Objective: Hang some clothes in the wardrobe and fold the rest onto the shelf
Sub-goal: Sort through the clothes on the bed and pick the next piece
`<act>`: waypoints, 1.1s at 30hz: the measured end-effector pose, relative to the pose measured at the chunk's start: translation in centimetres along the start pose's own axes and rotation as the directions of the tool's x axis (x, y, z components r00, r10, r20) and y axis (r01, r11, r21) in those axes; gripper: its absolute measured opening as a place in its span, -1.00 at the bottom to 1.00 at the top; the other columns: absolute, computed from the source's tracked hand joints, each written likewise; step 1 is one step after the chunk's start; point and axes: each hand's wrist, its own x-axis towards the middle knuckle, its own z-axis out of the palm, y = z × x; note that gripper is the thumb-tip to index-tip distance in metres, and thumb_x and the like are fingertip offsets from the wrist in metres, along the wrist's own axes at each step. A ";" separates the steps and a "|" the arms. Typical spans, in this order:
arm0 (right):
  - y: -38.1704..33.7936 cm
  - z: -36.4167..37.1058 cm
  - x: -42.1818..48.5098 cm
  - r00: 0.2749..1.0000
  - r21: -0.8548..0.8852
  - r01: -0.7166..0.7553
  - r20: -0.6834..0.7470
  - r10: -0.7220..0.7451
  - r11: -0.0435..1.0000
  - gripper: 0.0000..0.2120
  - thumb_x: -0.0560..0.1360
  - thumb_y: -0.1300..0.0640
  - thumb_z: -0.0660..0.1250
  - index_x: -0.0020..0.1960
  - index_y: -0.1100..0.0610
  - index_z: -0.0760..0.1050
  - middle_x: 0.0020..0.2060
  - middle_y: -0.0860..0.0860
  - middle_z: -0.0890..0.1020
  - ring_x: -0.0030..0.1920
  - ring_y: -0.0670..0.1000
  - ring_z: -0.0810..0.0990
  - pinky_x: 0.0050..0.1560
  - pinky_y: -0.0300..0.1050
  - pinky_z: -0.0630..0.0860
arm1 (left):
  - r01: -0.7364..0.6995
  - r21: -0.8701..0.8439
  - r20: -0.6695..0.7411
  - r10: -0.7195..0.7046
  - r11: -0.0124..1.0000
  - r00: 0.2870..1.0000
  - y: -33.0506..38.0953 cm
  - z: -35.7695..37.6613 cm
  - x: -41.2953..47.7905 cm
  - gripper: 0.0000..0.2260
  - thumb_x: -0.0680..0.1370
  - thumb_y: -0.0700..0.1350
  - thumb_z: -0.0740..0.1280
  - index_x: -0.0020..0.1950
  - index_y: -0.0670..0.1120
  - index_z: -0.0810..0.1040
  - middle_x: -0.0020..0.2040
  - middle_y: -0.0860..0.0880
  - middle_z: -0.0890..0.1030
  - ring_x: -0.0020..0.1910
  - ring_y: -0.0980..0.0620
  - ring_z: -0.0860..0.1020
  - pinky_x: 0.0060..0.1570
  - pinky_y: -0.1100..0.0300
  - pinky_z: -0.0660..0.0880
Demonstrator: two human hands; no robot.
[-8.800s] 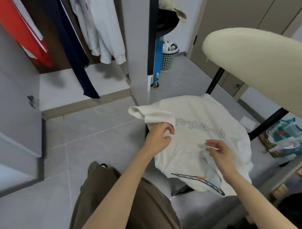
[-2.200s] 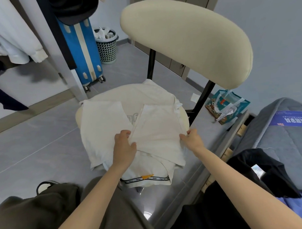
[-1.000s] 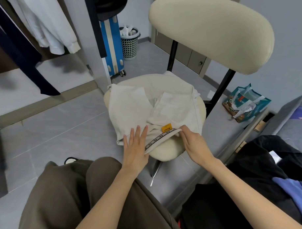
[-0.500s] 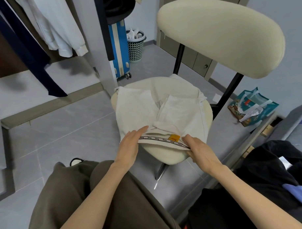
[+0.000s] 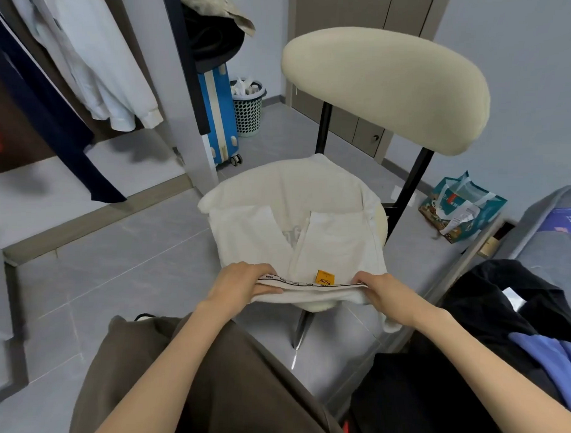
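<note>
A white T-shirt (image 5: 297, 229) lies on the cream seat of a chair (image 5: 383, 86), both sides folded in toward the middle. Its near hem carries a black-and-white printed band and a small orange tag. My left hand (image 5: 239, 282) grips the left end of that hem, fingers curled over it. My right hand (image 5: 382, 292) pinches the right end. The hem is lifted off the seat's front edge. The open wardrobe (image 5: 182, 90) stands at the left, with a white shirt (image 5: 101, 67) and a dark navy garment (image 5: 44, 105) hanging inside.
A blue suitcase (image 5: 217, 118) and a perforated basket (image 5: 248, 109) stand behind the wardrobe's side panel. A teal bag (image 5: 462, 207) lies on the floor right of the chair. Black clothing (image 5: 494, 303) and blue clothing (image 5: 554, 362) are piled on the bed at right.
Both hands have taken hold of the shirt's hem and raised it from the seat's front edge, carrying it a little toward the chair back. Before, the side panels were folded inward.
</note>
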 end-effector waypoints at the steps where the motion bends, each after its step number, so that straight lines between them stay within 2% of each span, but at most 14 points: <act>1: -0.2 -0.3 -0.1 0.998 -0.006 -0.005 0.060 0.005 1.000 -0.82 0.57 0.27 0.16 0.06 0.05 0.47 -0.24 -0.13 0.47 -0.29 -0.17 0.39 -0.29 -0.40 0.32 | -0.011 0.009 0.050 0.010 1.000 0.999 0.3 -0.1 -0.3 -0.76 0.52 0.08 0.39 0.14 0.03 0.60 0.04 0.04 0.67 0.07 0.03 0.59 0.09 0.08 0.49; 3: -0.8 -1.1 -0.2 0.984 -0.025 -0.016 0.175 0.020 1.000 -0.84 0.61 0.22 0.12 0.04 0.05 0.45 -0.18 -0.10 0.49 -0.22 -0.14 0.41 -0.29 -0.36 0.28 | -0.030 0.059 0.095 0.024 0.998 0.995 0.7 -0.1 -0.8 -0.75 0.52 0.12 0.38 0.12 0.03 0.60 0.02 0.08 0.67 0.04 0.07 0.58 0.07 0.13 0.49; 5: -1.5 -1.7 -0.2 0.975 -0.051 -0.020 0.221 0.031 0.999 -0.80 0.62 0.23 0.08 0.08 0.09 0.46 -0.11 -0.02 0.50 -0.14 -0.01 0.42 -0.25 -0.27 0.27 | -0.027 0.099 0.091 0.018 0.995 0.996 0.8 -0.3 -1.2 -0.78 0.51 0.05 0.42 0.12 0.05 0.58 0.01 0.12 0.66 0.03 0.09 0.57 0.06 0.14 0.49; 7: -2.3 -2.7 -0.4 0.985 -0.063 -0.037 0.164 0.047 0.997 -0.80 0.62 0.23 0.07 0.10 0.08 0.45 -0.11 0.04 0.51 -0.14 0.04 0.43 -0.25 -0.19 0.32 | -0.018 0.146 0.052 0.011 0.989 0.999 0.9 -0.9 -1.4 -0.74 0.48 -0.11 0.43 0.14 0.08 0.55 0.03 0.16 0.65 0.06 0.09 0.57 0.07 0.12 0.50; 11: -3.1 -5.7 0.4 0.998 -0.095 -0.038 -0.061 0.032 0.995 -0.81 0.63 0.19 0.08 0.15 0.03 0.41 -0.20 0.06 0.50 -0.12 0.15 0.50 -0.13 0.01 0.42 | -0.047 0.126 -0.120 0.062 0.991 0.991 1.7 -3.9 -0.6 -0.82 0.53 0.06 0.39 0.11 0.10 0.56 -0.02 0.11 0.67 0.03 0.06 0.59 -0.06 0.14 0.48; 14: -3.6 -8.5 2.2 0.994 -0.097 -0.049 -0.102 0.039 0.994 -0.79 0.63 0.20 0.09 0.21 0.03 0.38 -0.25 0.03 0.45 -0.15 0.14 0.48 -0.21 -0.02 0.36 | -0.080 0.215 -0.168 0.117 0.973 0.979 2.4 -7.0 0.9 -0.79 0.53 0.12 0.36 0.09 0.06 0.57 -0.02 0.09 0.66 0.04 0.03 0.57 -0.11 0.13 0.43; 17: -4.5 -11.1 5.0 0.998 -0.146 -0.055 -0.039 0.050 0.988 -0.64 0.57 0.33 0.03 0.26 0.05 0.39 -0.01 0.12 0.53 -0.03 0.16 0.49 -0.17 -0.05 0.36 | -0.044 0.366 -0.116 0.092 0.929 0.989 2.9 -9.8 3.4 -0.83 0.59 0.00 0.27 0.12 -0.02 0.54 0.06 0.02 0.62 0.11 -0.04 0.53 -0.06 0.10 0.40; 20: -5.2 -12.9 8.6 0.998 -0.227 -0.059 -0.018 0.057 0.972 -0.56 0.55 0.35 0.00 0.28 0.02 0.42 0.14 0.14 0.49 -0.01 0.12 0.44 -0.15 -0.07 0.32 | -0.001 0.476 -0.117 0.065 0.879 0.991 2.9 -11.4 6.5 -0.86 0.59 -0.13 0.22 0.10 -0.05 0.53 0.08 -0.01 0.60 0.09 -0.06 0.52 -0.05 0.10 0.41; 23: -5.6 -14.5 12.4 0.991 -0.320 -0.071 -0.126 0.032 0.945 -0.56 0.52 0.35 0.11 0.29 0.00 0.42 0.18 0.08 0.51 0.08 0.12 0.48 -0.13 -0.11 0.29 | 0.058 0.579 -0.201 0.074 0.813 0.977 2.2 -12.4 9.9 -0.71 0.58 -0.24 0.17 0.25 0.00 0.49 0.14 0.01 0.57 0.17 -0.06 0.48 0.12 0.12 0.27; 25: -5.6 -14.9 14.3 0.958 -0.420 -0.097 -0.284 -0.029 0.902 -0.51 0.47 0.32 0.27 0.34 -0.01 0.36 0.21 0.03 0.51 0.17 0.12 0.46 -0.03 -0.09 0.31 | 0.098 0.487 -0.342 0.086 0.868 0.936 1.2 -12.6 11.5 -0.47 0.51 -0.39 0.17 0.43 0.00 0.37 0.24 -0.03 0.50 0.28 -0.08 0.42 0.36 0.04 0.10; 26: -5.5 -14.7 15.0 0.934 -0.430 -0.109 -0.353 -0.055 0.896 -0.49 0.47 0.30 0.31 0.36 -0.01 0.33 0.23 0.01 0.51 0.21 0.11 0.44 0.07 -0.07 0.29 | 0.105 0.411 -0.427 0.090 0.906 0.900 0.8 -12.5 12.0 -0.37 0.47 -0.46 0.17 0.48 -0.01 0.32 0.29 -0.07 0.46 0.32 -0.11 0.39 0.42 -0.01 0.03; 28: -5.0 -13.6 16.0 0.889 -0.349 -0.099 -0.451 -0.074 0.932 -0.58 0.55 0.25 0.23 0.38 0.01 0.34 0.25 0.00 0.50 0.26 0.10 0.40 0.19 -0.07 0.25 | 0.109 0.301 -0.530 0.071 0.947 0.845 0.0 -11.9 12.6 -0.31 0.45 -0.51 0.18 0.51 -0.02 0.28 0.39 -0.13 0.38 0.37 -0.15 0.33 0.43 -0.03 0.07; 30: -4.3 -11.9 16.4 0.889 -0.234 -0.087 -0.457 -0.031 0.968 -0.64 0.59 0.19 0.18 0.37 0.03 0.36 0.28 0.00 0.48 0.29 0.10 0.38 0.21 -0.05 0.27 | 0.114 0.237 -0.499 0.020 0.965 0.866 -0.8 -10.5 12.4 -0.37 0.52 -0.42 0.20 0.53 0.02 0.25 0.46 -0.10 0.30 0.40 -0.13 0.27 0.43 -0.01 0.13; 33: -3.0 -8.8 15.7 0.937 -0.118 -0.139 -0.338 0.091 0.983 -0.63 0.58 0.13 0.21 0.38 0.03 0.34 0.36 -0.01 0.40 0.32 0.08 0.35 0.21 -0.04 0.36 | 0.209 0.071 -0.422 -0.161 0.975 0.892 -1.6 -7.1 10.9 -0.44 0.58 -0.23 0.24 0.53 0.08 0.17 0.52 -0.07 0.19 0.48 -0.07 0.15 0.48 -0.06 0.07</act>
